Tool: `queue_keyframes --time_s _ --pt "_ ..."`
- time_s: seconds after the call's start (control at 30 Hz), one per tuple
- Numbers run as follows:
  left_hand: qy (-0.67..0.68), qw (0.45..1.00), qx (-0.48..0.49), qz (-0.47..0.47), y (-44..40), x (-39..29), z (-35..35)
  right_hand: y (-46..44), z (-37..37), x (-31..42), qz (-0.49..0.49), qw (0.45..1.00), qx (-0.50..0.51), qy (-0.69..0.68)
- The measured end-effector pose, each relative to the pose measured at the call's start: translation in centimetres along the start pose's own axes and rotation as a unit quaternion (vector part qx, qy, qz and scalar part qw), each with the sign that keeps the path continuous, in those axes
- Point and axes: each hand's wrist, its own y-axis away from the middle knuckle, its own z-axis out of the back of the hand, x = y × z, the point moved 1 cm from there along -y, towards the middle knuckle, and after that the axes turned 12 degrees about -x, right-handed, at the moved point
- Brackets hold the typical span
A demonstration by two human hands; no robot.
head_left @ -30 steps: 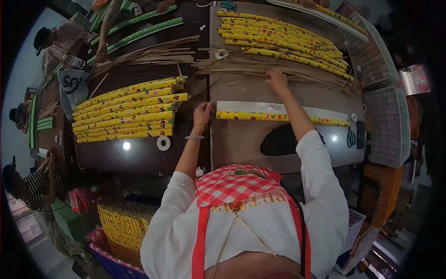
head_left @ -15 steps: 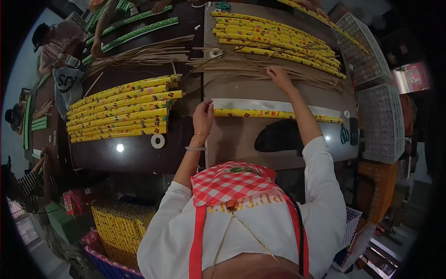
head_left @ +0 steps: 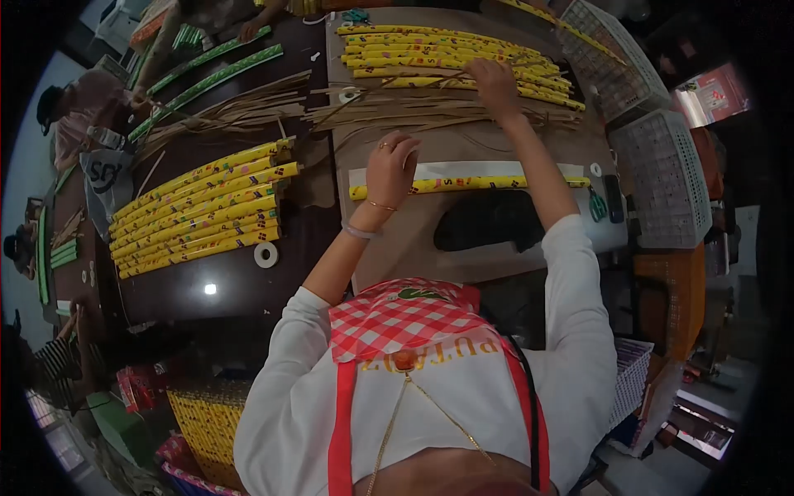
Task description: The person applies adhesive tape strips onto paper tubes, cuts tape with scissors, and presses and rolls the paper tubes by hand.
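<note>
My left hand (head_left: 393, 169) is raised over the left end of a yellow patterned roll (head_left: 463, 183). Its fingers are loosely bent and apart, with nothing visible in them. The roll lies along a white sheet (head_left: 358, 177) on the brown work surface. Farther forward, my right hand (head_left: 496, 89) has its fingers pinched at a thin brown strip (head_left: 442, 82), over the near edge of a row of yellow rolls (head_left: 438, 52); the fingertips are small in view. More brown strips (head_left: 413, 113) lie loosely between this row and the white sheet.
Yellow rolls (head_left: 207, 198) and a tape ring (head_left: 265, 255) lie at left. A black item (head_left: 484, 221) rests nearby, with scissors (head_left: 597, 206) at right. White crates (head_left: 662, 178) flank the right edge. Co-workers (head_left: 83, 107) and green rolls (head_left: 207, 91) are at left.
My right hand has moved forward from the loose strips to the far rolls and pinched a strip. My left hand has lifted from the roll's left end and moved right. The view has shifted.
</note>
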Motion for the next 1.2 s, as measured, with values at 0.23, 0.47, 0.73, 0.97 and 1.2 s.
queue_keyframes --time_s 0.23,0.47,0.73,0.97,1.2 --pt "-0.067 0.997 -0.036 0.017 0.9 -2.6 2.7 -7.9 5.8 4.0 0.132 0.959 -0.252 -0.01" --pt "-0.213 0.864 -0.403 -0.212 -4.5 -10.1 11.5 -8.1 18.3 18.4 0.184 0.967 -0.12 -0.129" --pt "0.099 0.973 0.125 -0.168 -2.1 -13.5 17.1 -6.8 28.9 16.1 -0.005 0.8 0.35 -0.487" --pt "0.279 0.874 0.318 0.24 3.0 -8.7 13.5 0.8 19.4 11.8 -0.352 0.722 0.358 -0.477" --pt "0.24 0.829 0.244 0.441 7.0 -4.2 11.7 8.2 13.8 13.2 -0.527 0.644 0.403 -0.381"
